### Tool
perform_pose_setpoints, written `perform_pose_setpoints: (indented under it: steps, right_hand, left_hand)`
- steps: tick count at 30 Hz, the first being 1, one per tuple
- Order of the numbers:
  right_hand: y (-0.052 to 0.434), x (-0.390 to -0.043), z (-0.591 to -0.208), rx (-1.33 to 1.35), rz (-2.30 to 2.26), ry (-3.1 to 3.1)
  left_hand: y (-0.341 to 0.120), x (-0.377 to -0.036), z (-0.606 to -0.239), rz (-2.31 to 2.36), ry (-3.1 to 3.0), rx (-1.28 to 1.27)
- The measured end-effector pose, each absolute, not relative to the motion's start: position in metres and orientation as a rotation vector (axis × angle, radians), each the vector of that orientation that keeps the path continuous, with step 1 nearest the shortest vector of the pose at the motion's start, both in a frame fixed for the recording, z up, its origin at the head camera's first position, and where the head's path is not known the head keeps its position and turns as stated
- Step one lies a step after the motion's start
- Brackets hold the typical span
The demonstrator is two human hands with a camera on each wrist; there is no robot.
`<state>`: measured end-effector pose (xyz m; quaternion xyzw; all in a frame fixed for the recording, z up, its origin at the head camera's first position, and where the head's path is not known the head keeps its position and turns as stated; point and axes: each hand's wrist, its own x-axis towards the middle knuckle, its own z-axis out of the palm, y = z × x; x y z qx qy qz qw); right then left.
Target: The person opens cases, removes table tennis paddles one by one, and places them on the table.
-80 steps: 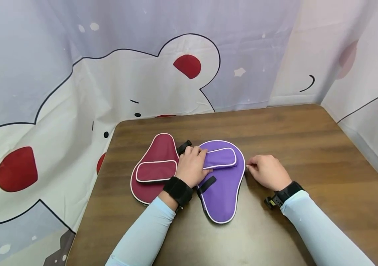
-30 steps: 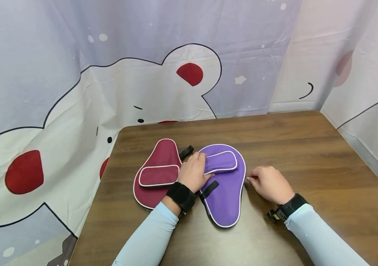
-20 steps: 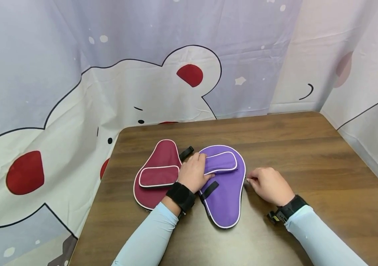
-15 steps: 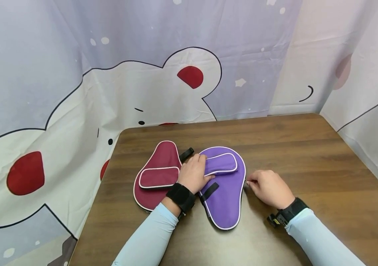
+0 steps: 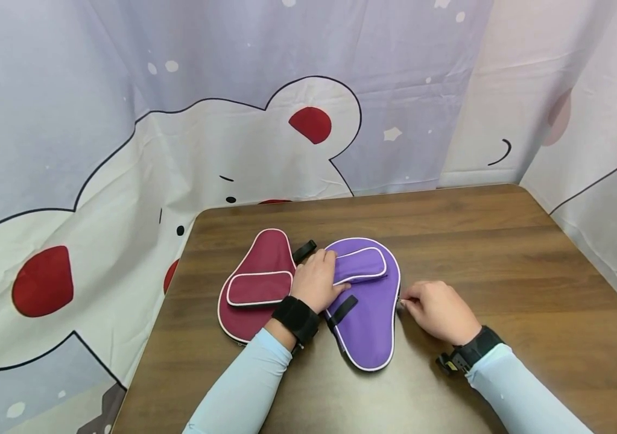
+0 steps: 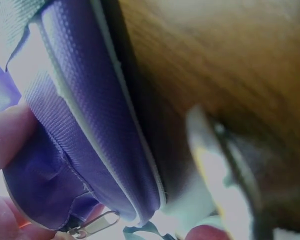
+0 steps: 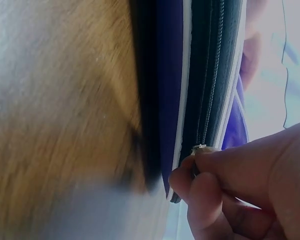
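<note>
A purple table tennis bat case point(image 5: 369, 331) lies on the table, its round end away from me. My left hand point(image 5: 316, 281) grips its left side by the front pocket point(image 5: 361, 263), the thumb point(image 6: 7, 132) against the purple cloth. The pocket's metal zipper pull point(image 6: 97, 223) hangs below in the left wrist view. At the case's right edge, my right hand point(image 5: 441, 310) pinches the main zipper's pull point(image 7: 200, 147) between thumb and finger. Zipper teeth point(image 7: 216, 55) run along the black side band, and they look closed where visible.
A dark red bat case point(image 5: 269, 250) with a front pocket lies just left of the left hand, its black strap point(image 5: 304, 250) near the fingers. The wooden table point(image 5: 476, 235) extends right. A printed curtain point(image 5: 199, 144) hangs behind and beside it.
My right hand has moved nearer to me along the purple case's right edge, holding the zipper pull. The left hand keeps its place on the case. The head view has shifted slightly.
</note>
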<state>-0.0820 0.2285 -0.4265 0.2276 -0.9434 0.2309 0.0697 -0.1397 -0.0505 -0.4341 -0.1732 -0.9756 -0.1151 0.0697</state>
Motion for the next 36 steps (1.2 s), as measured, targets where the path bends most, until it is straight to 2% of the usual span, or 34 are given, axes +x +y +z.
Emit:
perform_pose_setpoints:
  steps: [36]
  right_hand:
    - [0.223,-0.048,-0.422,0.947,0.718,-2.882]
  left_hand:
    - [-0.053,-0.136,-0.428,-0.321,-2.968,-0.528]
